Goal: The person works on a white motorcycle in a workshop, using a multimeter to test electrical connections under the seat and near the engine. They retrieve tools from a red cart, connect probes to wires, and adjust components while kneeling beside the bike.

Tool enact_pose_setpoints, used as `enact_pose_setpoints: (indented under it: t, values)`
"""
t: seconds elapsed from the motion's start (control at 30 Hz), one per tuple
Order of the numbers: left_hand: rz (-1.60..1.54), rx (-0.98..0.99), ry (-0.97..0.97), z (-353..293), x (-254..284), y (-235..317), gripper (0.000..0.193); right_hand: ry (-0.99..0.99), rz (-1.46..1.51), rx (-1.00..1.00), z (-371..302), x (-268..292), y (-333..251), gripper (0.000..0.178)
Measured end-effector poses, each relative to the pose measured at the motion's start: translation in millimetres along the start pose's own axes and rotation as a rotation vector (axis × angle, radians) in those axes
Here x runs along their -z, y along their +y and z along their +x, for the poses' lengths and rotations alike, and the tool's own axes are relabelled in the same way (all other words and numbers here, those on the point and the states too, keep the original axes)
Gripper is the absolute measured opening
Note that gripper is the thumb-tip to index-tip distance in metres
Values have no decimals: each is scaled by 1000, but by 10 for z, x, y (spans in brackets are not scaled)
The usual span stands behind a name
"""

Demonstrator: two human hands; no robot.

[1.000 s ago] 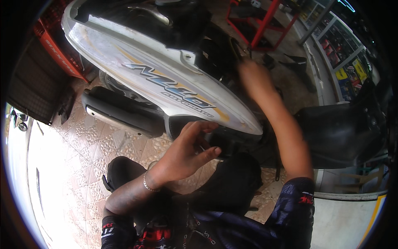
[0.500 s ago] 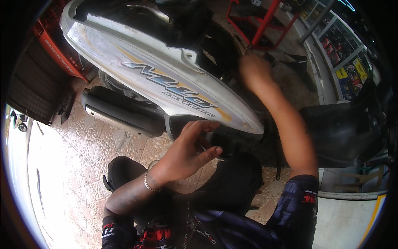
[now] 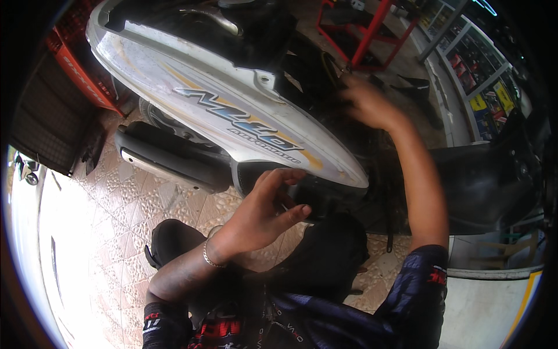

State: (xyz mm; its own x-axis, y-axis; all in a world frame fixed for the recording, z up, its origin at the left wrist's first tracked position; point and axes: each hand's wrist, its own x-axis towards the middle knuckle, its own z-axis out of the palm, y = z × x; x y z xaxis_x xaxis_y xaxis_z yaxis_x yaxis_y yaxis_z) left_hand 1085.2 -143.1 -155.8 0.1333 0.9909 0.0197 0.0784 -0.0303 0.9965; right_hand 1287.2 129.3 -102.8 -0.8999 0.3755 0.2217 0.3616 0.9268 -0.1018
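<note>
A scooter lies in front of me with its white side panel (image 3: 232, 110) facing up. My left hand (image 3: 261, 212) hovers just below the panel's lower edge, fingers spread and curled, holding nothing that I can see. A silver bracelet circles its wrist. My right hand (image 3: 372, 104) reaches over the panel into the dark inner bodywork, blurred; whether it grips anything there is hidden. The black exhaust muffler (image 3: 168, 160) runs under the panel on the left.
Patterned floor tiles (image 3: 128, 232) spread at the lower left. A red metal stand (image 3: 360, 35) sits behind the scooter. Shelves with coloured boxes (image 3: 482, 81) line the right. The black scooter seat (image 3: 488, 180) is at the right. My bent knee (image 3: 325, 256) is below.
My right hand has shifted a little further over the panel into the bodywork. My left hand stays near the panel's lower edge, almost unmoved.
</note>
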Motion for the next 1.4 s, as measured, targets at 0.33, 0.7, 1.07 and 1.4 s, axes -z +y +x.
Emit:
enact_pose_setpoints:
  t: [0.33, 0.7, 1.07, 1.4]
  values:
    - [2, -51, 18, 6, -33, -39, 58, 84, -413, -215, 142, -259, -156, 15]
    - [-28, -21, 9, -8, -23, -41, 60, -166, -350, -605, 397, -81, -445, 24]
    - [24, -45, -36, -11, -37, -30, 57, -284, -453, -494, 578, -249, -111, 43]
    - [-19, -23, 8, -17, -34, -56, 60, -332, -48, -440, 612, -127, 33, 48]
